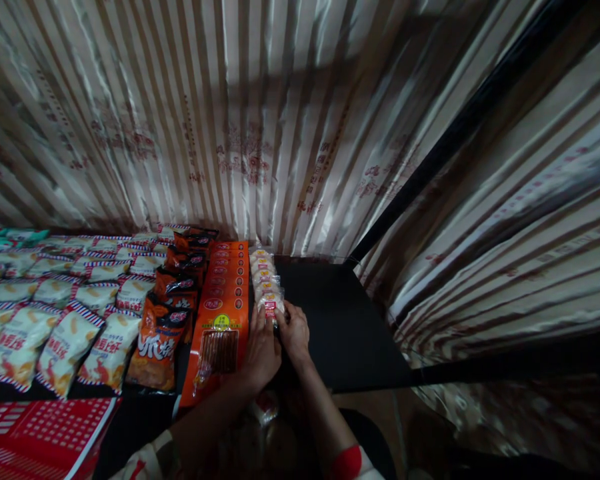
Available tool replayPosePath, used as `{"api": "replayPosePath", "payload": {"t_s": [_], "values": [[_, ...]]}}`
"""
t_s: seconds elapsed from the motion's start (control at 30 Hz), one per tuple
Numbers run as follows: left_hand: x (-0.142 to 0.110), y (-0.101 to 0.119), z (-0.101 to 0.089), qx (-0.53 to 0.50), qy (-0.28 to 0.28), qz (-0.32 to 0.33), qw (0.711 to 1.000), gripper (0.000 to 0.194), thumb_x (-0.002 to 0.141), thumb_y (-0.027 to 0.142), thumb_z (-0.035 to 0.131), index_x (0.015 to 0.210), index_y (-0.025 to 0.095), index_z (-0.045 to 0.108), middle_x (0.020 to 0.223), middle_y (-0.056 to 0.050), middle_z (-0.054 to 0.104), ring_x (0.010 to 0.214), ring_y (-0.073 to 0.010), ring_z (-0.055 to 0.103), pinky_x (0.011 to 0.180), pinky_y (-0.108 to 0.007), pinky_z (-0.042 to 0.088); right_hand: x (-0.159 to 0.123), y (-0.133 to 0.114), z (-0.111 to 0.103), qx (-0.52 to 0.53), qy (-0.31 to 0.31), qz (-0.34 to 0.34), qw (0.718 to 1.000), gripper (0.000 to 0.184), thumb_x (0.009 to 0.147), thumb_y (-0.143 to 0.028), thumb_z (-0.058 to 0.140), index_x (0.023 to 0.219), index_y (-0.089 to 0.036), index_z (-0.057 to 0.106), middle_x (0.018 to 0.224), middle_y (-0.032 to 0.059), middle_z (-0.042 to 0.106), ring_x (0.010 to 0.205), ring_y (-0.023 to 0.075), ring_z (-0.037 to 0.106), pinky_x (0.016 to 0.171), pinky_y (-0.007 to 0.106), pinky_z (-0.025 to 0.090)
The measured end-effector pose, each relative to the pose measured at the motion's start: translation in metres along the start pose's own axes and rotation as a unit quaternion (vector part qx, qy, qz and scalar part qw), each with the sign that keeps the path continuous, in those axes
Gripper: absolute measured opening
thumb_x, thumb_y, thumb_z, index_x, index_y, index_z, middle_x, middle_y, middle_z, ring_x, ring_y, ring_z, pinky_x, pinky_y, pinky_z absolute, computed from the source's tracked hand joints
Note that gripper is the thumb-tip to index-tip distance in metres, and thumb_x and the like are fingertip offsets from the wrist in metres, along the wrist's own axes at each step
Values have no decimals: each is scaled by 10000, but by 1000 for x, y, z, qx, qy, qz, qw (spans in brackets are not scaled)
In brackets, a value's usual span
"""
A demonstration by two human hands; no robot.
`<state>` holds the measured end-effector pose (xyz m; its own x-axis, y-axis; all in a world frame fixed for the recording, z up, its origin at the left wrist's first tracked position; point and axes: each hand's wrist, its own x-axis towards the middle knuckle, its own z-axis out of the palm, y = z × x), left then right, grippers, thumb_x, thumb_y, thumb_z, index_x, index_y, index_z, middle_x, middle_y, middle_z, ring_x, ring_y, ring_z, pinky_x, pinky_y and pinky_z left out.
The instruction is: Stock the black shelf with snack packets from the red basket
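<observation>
A row of small clear-wrapped white snack packets (pixel 264 273) with red and yellow labels runs back along the black shelf. At its front end is a white snack packet (pixel 271 303) with a red label, between my two hands. My left hand (pixel 264 350) is closed on its left and near side, fingertips against the wrapper. On the right side, my right hand (pixel 295 332) has its thumb and bent fingers on the same packet. Directly left of the row lie overlapping orange packs (pixel 225 293) of brown sticks, the nearest beside my left hand. The packet's underside is hidden.
Orange-and-black snack bags (pixel 157 343) and several rows of white bags (pixel 107 347) fill the shelf's left. Bare black shelf surface (pixel 337 327) extends right. A dark pole (pixel 430 160) slants before pleated curtains (pixel 260 120). A red basket (pixel 40 433) stands low at left.
</observation>
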<state>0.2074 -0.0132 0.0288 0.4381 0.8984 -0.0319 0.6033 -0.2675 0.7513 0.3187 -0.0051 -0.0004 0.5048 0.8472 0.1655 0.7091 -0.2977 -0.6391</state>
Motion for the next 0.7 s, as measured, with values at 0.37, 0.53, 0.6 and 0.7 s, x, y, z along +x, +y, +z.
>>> {"api": "replayPosePath", "payload": {"t_s": [0.37, 0.53, 0.6, 0.7], "values": [[-15, 4, -2, 41, 30, 53, 997, 563, 702, 35, 377, 1260, 81, 435, 1420, -118, 324, 1357, -228, 143, 1101, -396, 221, -27, -2, -7, 120, 111, -6, 987, 448, 805, -418, 431, 1103, -112, 567, 1072, 141, 590, 999, 230, 511, 893, 383, 399], [-42, -1, 3, 4, 45, 118, 992, 432, 764, 67, 331, 1150, 111, 520, 1200, -120, 552, 1157, -200, 456, 1007, -394, 370, -74, -5, -14, 226, 131, 25, 965, 398, 842, -403, 405, 1121, -146, 528, 1032, 107, 612, 907, 179, 571, 805, 320, 453], [-60, -4, 5, -25, 45, 136, 989, 380, 779, 83, 320, 1068, 143, 560, 1084, -94, 608, 1034, -185, 525, 937, -375, 427, -99, -4, -15, 237, 128, 42, 962, 371, 836, -402, 420, 1074, -146, 545, 967, 96, 629, 864, 175, 588, 773, 306, 465], [-93, -12, 11, -65, 27, 130, 989, 331, 805, 118, 309, 970, 175, 589, 965, -67, 633, 916, -170, 555, 843, -341, 467, -138, 3, -12, 215, 126, 54, 967, 335, 833, -415, 408, 956, -154, 578, 931, 96, 637, 866, 184, 591, 782, 308, 464]]}}
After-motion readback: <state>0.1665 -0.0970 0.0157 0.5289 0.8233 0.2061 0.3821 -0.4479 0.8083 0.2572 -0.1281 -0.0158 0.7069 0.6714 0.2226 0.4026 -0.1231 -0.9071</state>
